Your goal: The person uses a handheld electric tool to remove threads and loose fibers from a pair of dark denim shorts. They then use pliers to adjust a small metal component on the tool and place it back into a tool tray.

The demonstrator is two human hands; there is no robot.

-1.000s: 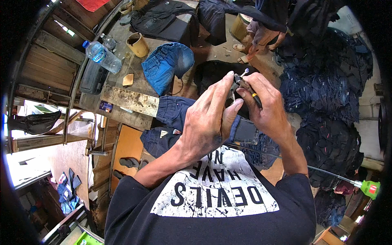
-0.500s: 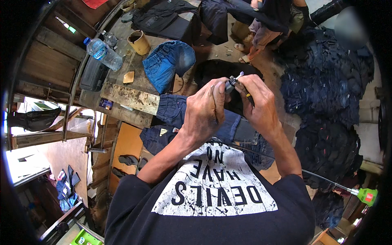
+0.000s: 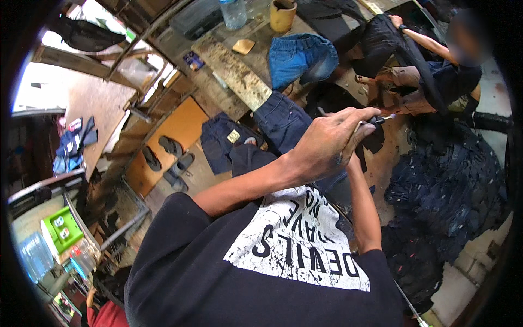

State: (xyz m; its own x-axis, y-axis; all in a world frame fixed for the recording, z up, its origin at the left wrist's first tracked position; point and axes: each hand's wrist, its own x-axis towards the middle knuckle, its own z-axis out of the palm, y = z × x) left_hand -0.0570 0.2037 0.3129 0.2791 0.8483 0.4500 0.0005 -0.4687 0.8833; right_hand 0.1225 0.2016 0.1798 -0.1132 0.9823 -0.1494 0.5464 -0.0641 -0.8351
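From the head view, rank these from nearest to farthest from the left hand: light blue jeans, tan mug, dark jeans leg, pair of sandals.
From the left hand:
1. dark jeans leg, just left of it, on the bench edge.
2. light blue jeans, above, on the bench.
3. tan mug, at the top.
4. pair of sandals, far left, on the floor.

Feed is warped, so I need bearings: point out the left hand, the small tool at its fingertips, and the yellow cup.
left hand (image 3: 327, 147): head view, back of the hand.
small tool (image 3: 381, 117): head view, its dark handle beyond the fingers.
yellow cup (image 3: 282, 16): head view, outer wall.
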